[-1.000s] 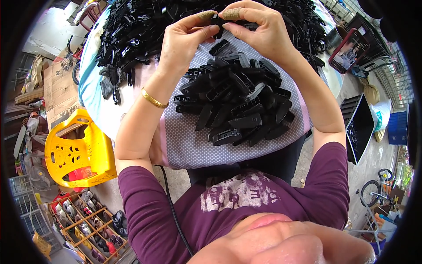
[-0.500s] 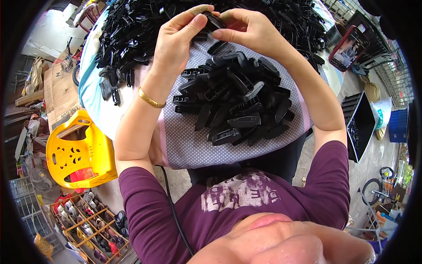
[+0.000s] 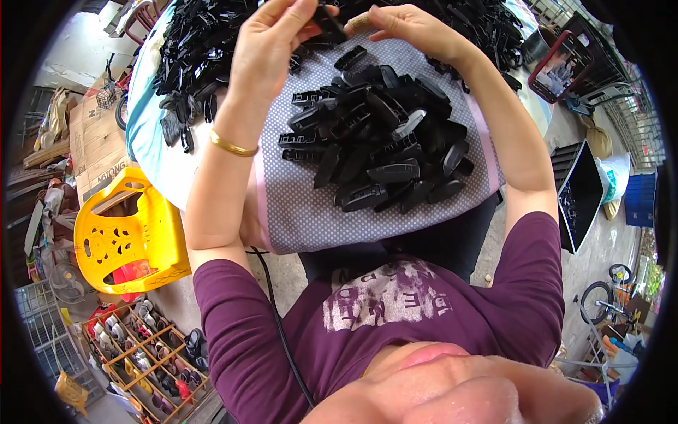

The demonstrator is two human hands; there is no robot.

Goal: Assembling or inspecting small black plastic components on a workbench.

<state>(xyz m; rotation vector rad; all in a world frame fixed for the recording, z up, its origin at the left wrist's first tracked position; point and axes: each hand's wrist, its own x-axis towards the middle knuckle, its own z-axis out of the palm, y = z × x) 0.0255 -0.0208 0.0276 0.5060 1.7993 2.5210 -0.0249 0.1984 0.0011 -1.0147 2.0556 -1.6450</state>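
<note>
High over the far part of the cloth, my left hand (image 3: 272,46) pinches a slim black plastic piece (image 3: 330,25), which looks like a clip or casing part. My right hand (image 3: 413,32) is just to its right, fingers apart, with a tan cover (image 3: 359,22) on one finger. That fingertip comes close to the piece; whether they touch I cannot tell. Nearer to me lies a heap of similar black plastic pieces (image 3: 385,145) on the grey dotted cloth (image 3: 304,226). A single black piece (image 3: 351,57) rests between the heap and my hands.
A larger mass of black parts (image 3: 201,53) covers the table's far side. A phone (image 3: 561,66) is propped at the right, above a black bin (image 3: 580,198). A yellow plastic chair (image 3: 131,233) stands at the left, beyond a shoe rack (image 3: 148,353). A black cord (image 3: 275,311) hangs by my left arm.
My hands have drawn apart: the left moved left and away with the black piece, while the right let go and shifted right. The heap looks much the same.
</note>
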